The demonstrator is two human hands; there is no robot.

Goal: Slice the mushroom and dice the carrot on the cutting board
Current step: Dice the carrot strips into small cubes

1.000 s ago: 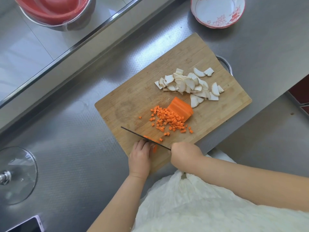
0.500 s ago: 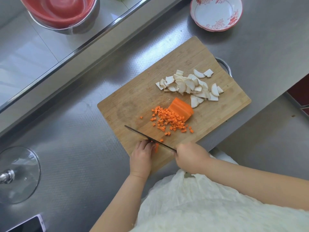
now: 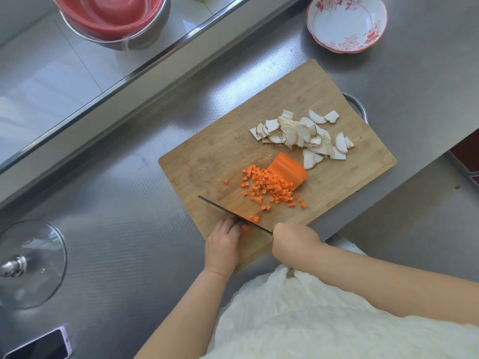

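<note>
Right hand [image 3: 294,243] curls round knife [image 3: 233,215] handle; handle itself hidden. Left hand [image 3: 223,242] presses small carrot strips [image 3: 246,229] against blade, fingertips bent, strips mostly covered. Diced carrot [image 3: 269,187], uncut carrot chunk [image 3: 287,171], mushroom slices [image 3: 300,134] lie mid cutting board [image 3: 207,167]. Glass lid [image 3: 31,265], phone [image 3: 39,345] cut off at frame edge.

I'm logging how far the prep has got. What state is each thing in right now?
mushroom: fully sliced, piled on the cutting board
carrot chunk: uncut
diced carrot: small cubes, scattered
carrot strips: held down by left hand
knife: gripped by right hand, blade across the strips
patterned bowl: empty
glass lid: lying on the counter
phone: screen dark
</note>
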